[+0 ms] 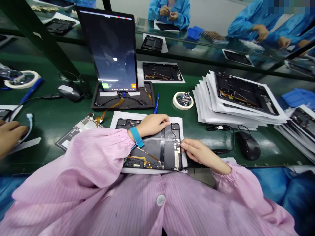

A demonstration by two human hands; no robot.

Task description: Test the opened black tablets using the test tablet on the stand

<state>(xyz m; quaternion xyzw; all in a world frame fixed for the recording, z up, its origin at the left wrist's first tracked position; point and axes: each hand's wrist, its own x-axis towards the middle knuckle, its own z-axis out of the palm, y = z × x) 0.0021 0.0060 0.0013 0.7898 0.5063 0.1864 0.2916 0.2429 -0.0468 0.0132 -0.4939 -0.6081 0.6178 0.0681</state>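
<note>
An opened black tablet chassis (pixel 157 147) lies on a white sheet in front of me, with orange flex cables along its near edge. My left hand (pixel 152 124), with a blue wrist strap, rests closed on the chassis's far edge; whether it holds anything is hidden. My right hand (pixel 197 152) pinches at a small part on the chassis's right edge, next to a thin black cable. Pink sleeves cover both my arms.
A lit tablet (pixel 112 52) stands upright in a black tray. Tape rolls (pixel 182 100) (pixel 22 79), a blue pen (pixel 156 103), a black mouse (pixel 248 146) and stacked chassis on paper (pixel 243 95) lie around. Another person's hand (pixel 10 134) is at left; blue-clad workers sit opposite.
</note>
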